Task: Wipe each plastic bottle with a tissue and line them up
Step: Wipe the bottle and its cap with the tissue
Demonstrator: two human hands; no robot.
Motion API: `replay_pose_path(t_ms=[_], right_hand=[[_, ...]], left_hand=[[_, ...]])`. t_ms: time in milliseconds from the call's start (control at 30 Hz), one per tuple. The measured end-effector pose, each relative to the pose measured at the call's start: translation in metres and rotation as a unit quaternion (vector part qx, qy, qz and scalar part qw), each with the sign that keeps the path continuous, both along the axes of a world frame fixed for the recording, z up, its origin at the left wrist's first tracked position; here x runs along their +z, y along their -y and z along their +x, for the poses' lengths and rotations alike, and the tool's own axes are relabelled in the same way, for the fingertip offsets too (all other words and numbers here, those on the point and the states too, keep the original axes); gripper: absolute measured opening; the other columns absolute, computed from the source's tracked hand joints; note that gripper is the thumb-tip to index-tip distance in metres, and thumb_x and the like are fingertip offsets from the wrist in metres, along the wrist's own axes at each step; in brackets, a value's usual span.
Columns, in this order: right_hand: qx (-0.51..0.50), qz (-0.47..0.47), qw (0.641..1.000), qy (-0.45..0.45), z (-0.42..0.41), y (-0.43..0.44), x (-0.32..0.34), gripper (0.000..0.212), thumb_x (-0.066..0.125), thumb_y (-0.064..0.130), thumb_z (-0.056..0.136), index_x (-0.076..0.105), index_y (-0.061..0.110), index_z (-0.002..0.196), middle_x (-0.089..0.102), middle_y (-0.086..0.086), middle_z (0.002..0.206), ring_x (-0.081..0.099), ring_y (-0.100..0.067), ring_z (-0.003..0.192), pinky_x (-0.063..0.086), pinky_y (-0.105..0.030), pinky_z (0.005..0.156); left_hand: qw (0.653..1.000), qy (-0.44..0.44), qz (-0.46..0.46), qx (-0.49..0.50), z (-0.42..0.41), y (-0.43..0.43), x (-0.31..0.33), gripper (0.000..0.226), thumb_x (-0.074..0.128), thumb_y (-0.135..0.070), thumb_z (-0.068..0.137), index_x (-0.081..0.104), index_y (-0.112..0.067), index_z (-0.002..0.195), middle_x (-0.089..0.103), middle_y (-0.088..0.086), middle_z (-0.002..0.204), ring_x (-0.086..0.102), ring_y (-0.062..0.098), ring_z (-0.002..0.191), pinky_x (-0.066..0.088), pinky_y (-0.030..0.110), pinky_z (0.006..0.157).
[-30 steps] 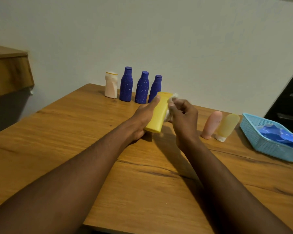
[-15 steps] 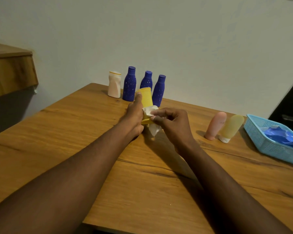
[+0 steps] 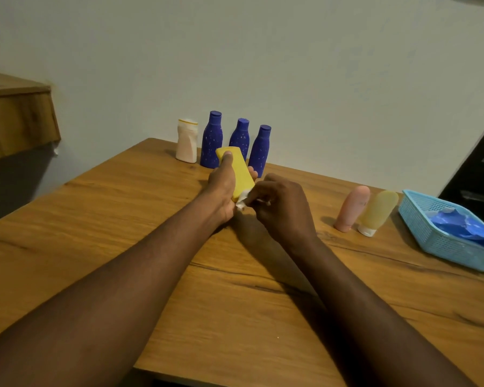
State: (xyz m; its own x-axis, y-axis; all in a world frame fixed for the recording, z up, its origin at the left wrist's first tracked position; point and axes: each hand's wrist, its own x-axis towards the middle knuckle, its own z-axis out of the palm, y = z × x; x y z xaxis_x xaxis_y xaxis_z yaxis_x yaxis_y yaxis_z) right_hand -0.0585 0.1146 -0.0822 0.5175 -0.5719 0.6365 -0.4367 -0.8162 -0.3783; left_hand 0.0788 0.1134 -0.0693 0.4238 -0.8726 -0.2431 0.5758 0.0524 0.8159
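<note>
Wooden table [image 3: 123, 219]: left hand [image 3: 221, 188] grips flat yellow plastic bottle [image 3: 236, 171]; right hand [image 3: 282, 208] fingers pinch white tissue [image 3: 242, 198] against its lower end.

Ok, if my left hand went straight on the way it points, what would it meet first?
Probably the three dark blue speckled plastic bottles standing ahead; the yellow plastic bottle it grips leads. Depth unclear.

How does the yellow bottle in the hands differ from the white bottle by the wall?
The yellow bottle is tilted, gripped by the left hand; the white bottle stands upright on the table, untouched. The right hand holds a tissue against the yellow bottle's lower end; the white bottle has none. Both are small.
</note>
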Motion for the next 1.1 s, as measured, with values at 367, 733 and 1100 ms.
replay_pose_path(t_ms=[367,733,1100], right_hand=[[0.034,-0.07,0.995,-0.061,0.012,-0.012,-0.002,0.022,0.073,0.013,0.087,0.076,0.02,0.108,0.074,-0.002,0.103,0.066,-0.013,0.092,0.057,-0.033,0.079],[-0.027,-0.059,0.998,-0.022,0.005,-0.007,0.0,0.018,0.071,0.014,0.09,0.077,0.02,0.106,0.075,0.0,0.103,0.067,-0.012,0.091,0.058,-0.034,0.08],[-0.039,-0.036,0.999,-0.005,-0.004,0.003,0.002,0.017,0.072,0.014,0.09,0.077,0.02,0.105,0.076,0.002,0.104,0.068,-0.008,0.09,0.059,-0.036,0.083]], left_hand=[[1.0,0.02,0.011,0.012,0.003,-0.009,0.007,0.037,0.042,-0.049,0.109,0.055,-0.016,0.099,0.066,0.007,0.08,0.064,0.022,0.073,0.056,0.039,0.077],[0.999,0.015,0.012,0.028,-0.001,-0.011,0.007,0.036,0.044,-0.049,0.108,0.054,-0.014,0.107,0.07,0.009,0.089,0.068,0.024,0.08,0.059,0.042,0.081],[0.999,-0.03,-0.026,0.03,-0.006,-0.011,0.008,0.034,0.046,-0.045,0.109,0.053,-0.012,0.109,0.068,0.012,0.101,0.069,0.024,0.085,0.059,0.041,0.075]])
